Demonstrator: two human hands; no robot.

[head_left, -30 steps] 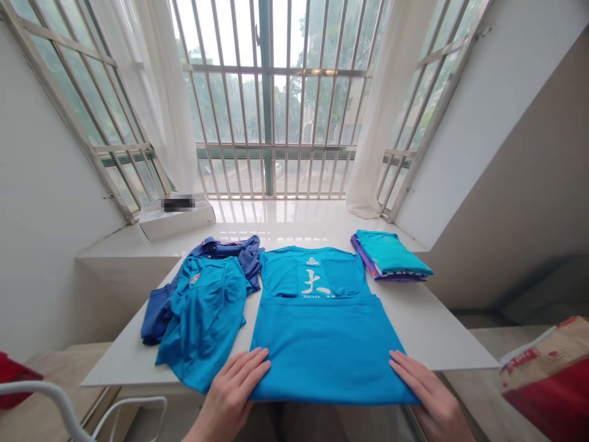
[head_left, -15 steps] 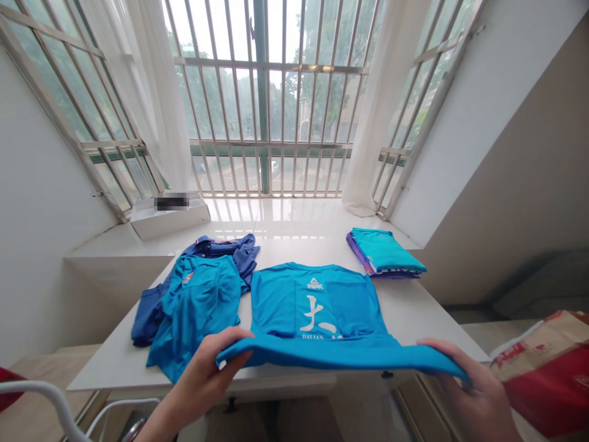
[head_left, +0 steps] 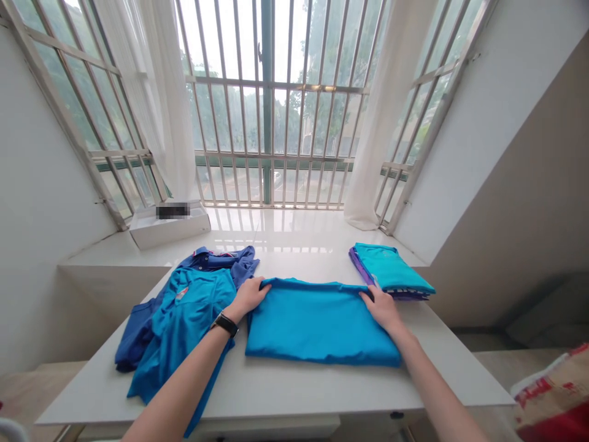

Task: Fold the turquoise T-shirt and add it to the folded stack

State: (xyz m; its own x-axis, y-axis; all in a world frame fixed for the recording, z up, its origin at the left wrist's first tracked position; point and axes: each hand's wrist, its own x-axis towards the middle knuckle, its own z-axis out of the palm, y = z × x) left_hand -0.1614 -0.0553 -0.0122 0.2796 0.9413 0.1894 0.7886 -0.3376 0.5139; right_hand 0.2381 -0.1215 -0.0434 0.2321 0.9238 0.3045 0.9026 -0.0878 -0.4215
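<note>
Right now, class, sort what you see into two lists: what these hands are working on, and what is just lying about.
Being worked on: left hand, right hand, folded blue T-shirt under both.

Lying about: rumpled bright blue shirt, navy shirt, folded teal and purple stack, white box.

I'm pressing a plain bright-blue shirt [head_left: 322, 322] while a turquoise shirt [head_left: 391, 269] is topping a purple garment [head_left: 355, 259] and a red-badged blue shirt [head_left: 184, 322] is covering a navy polo shirt [head_left: 138, 334].
</note>
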